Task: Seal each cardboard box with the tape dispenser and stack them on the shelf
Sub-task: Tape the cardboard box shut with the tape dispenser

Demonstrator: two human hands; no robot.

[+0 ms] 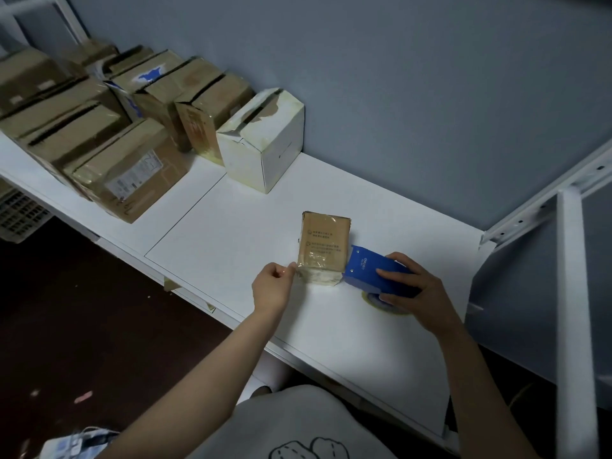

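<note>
A: Quick, what can't you see?

B: Contents of every box, all closed. Print on the small box (323, 248) is too small to read. Tape roll (381, 301) is mostly hidden under the tape dispenser (374, 271) and the right hand (414, 286); only a yellowish arc shows. Crate (20, 213) at 9 o'clock is cut off by the frame edge.

A: Containers?

B: Row of brown boxes (99, 127) at 10 o'clock on the tabletop (231, 210), packed side by side, flaps down w/ dark gaps. White box (265, 144) at 11 ends the row; top is torn w/ a dark slit, inside not visible.

A: Where's the small box?

B: Near the tabletop's front edge, approx. centre, well apart from the row. Flat on the tabletop, printed face up, long axis approx. 12–6. Shiny tape over its near end.

A: Dispenser?

B: At the box's 4 o'clock, front end touching its right side low down. Long axis approx. 10–4, nose toward 10.

A: Hands?

B: Right hand wraps the dispenser body from above, firm grasp. Left hand (271, 286), fingers curled, pinches at the box's near-left corner; tape end or cardboard, can't tell.
</note>
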